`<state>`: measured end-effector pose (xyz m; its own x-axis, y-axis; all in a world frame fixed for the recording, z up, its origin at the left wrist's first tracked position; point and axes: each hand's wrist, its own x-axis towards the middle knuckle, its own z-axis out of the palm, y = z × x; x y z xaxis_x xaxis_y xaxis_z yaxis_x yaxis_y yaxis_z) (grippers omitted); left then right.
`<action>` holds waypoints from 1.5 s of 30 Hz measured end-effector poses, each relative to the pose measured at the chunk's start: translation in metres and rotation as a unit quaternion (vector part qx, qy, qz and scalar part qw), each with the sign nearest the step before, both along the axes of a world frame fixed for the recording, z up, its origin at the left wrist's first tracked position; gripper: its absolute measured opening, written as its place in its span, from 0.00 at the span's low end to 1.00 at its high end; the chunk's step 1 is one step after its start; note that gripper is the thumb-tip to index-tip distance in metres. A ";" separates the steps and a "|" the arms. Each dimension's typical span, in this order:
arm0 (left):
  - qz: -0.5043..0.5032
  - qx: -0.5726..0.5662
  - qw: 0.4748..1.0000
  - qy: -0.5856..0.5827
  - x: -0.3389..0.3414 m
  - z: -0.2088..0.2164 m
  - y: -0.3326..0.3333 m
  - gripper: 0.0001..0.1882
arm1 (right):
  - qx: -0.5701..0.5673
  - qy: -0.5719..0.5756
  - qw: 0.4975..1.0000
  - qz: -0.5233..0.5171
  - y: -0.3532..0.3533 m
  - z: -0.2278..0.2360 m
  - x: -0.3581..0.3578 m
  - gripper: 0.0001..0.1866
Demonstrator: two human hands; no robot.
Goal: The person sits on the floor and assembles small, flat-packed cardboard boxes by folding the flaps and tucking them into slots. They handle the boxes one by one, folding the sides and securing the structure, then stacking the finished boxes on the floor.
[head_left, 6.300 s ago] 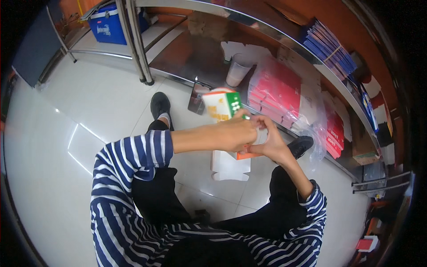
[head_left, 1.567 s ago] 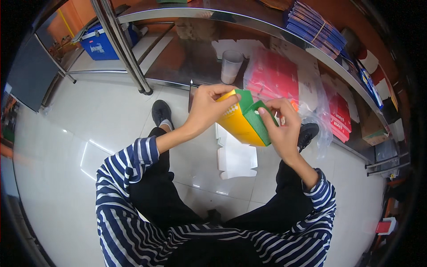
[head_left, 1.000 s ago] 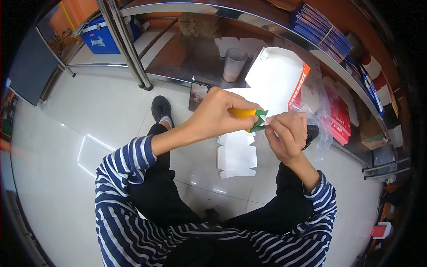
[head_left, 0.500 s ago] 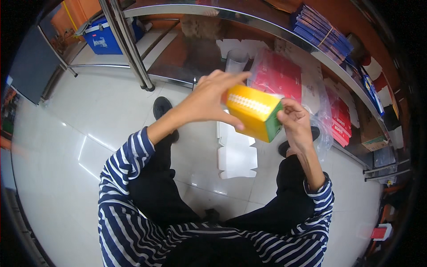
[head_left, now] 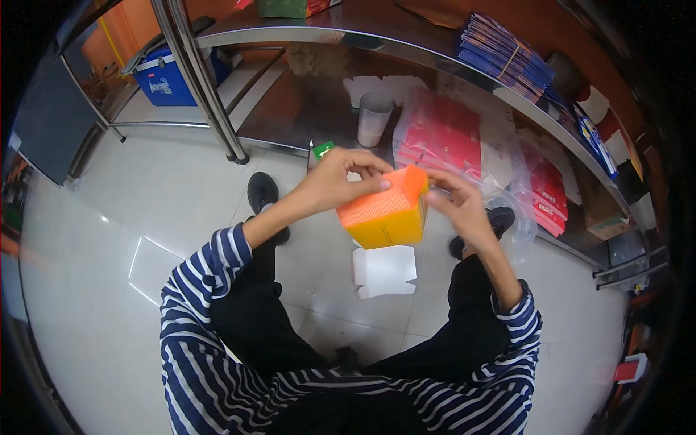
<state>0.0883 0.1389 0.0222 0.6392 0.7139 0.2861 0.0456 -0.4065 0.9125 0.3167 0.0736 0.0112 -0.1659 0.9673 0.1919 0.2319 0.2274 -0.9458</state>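
A small cardboard box (head_left: 384, 221) with an orange ribbed face and a yellow face is held up above the floor between my hands. My left hand (head_left: 337, 176) grips its upper left part, thumb on the orange face and fingers behind. A green flap (head_left: 322, 150) shows just beyond that hand. My right hand (head_left: 464, 209) is at the box's right end, thumb and fingers at the edge of the end flap; exactly how they touch it is partly hidden. Below the box, a flat white carton blank (head_left: 386, 272) with notched tabs lies on the tiles.
A metal-edged shelf unit (head_left: 333, 36) curves across the front. On its lower shelf are a clear plastic cup (head_left: 375, 119), plastic-wrapped red flat cartons (head_left: 449, 134) and more red cartons (head_left: 540, 188). A banded blue stack (head_left: 504, 58) lies above. A blue cooler (head_left: 167, 78) stands at the left.
The box has turned, so its orange face now shows on top and the green end has swung away. Both hands have come a little lower, and my left hand has closed over the box.
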 end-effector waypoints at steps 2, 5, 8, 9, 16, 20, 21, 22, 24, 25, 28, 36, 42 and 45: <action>0.002 0.045 0.998 0.034 0.002 0.003 -0.004 0.13 | 0.025 0.031 0.999 -0.005 0.002 -0.005 -0.009 0.13; 0.041 0.091 0.995 0.004 0.004 0.006 -0.005 0.11 | -0.016 0.179 0.983 -0.040 0.006 -0.005 -0.017 0.08; 0.065 0.155 0.986 -0.012 0.007 0.007 -0.008 0.10 | -0.022 0.239 0.968 -0.074 0.006 -0.009 -0.025 0.05; 0.070 0.176 0.982 -0.017 0.008 0.007 -0.008 0.10 | -0.030 0.253 0.964 -0.077 0.006 -0.010 -0.028 0.06; 0.049 0.269 0.961 -0.038 0.012 -0.001 -0.009 0.08 | -0.047 0.259 0.951 -0.161 0.012 -0.015 -0.033 0.05; 0.087 0.299 0.950 -0.028 0.011 0.001 -0.010 0.07 | 0.026 0.113 0.990 -0.085 0.006 -0.009 -0.032 0.08; 0.100 0.305 0.947 -0.027 0.010 0.001 -0.009 0.07 | 0.042 0.101 0.991 -0.078 0.005 -0.004 -0.033 0.10; 0.102 0.326 0.939 -0.023 0.008 0.001 -0.010 0.06 | 0.058 0.088 0.992 -0.073 0.004 -0.002 -0.034 0.11; 0.107 0.368 0.924 -0.014 0.007 -0.001 -0.011 0.06 | 0.065 0.078 0.993 -0.066 0.001 -0.002 -0.032 0.12; 0.106 0.406 0.907 -0.011 0.007 -0.001 -0.011 0.06 | 0.069 0.073 0.993 -0.062 0.000 -0.001 -0.031 0.13; 0.107 0.490 0.865 0.000 0.006 -0.002 -0.012 0.07 | 0.119 -0.012 0.992 -0.034 -0.002 0.004 -0.026 0.13; 0.134 0.545 0.827 0.027 0.008 -0.004 -0.015 0.09 | 0.113 -0.045 0.993 -0.013 -0.005 0.011 -0.026 0.12; 0.130 0.548 0.826 0.029 0.010 -0.001 -0.017 0.09 | 0.108 -0.051 0.993 0.007 -0.007 0.015 -0.024 0.12; 0.123 0.533 0.837 0.034 0.010 0.002 -0.019 0.08 | 0.159 -0.089 0.983 0.033 -0.011 0.023 -0.025 0.14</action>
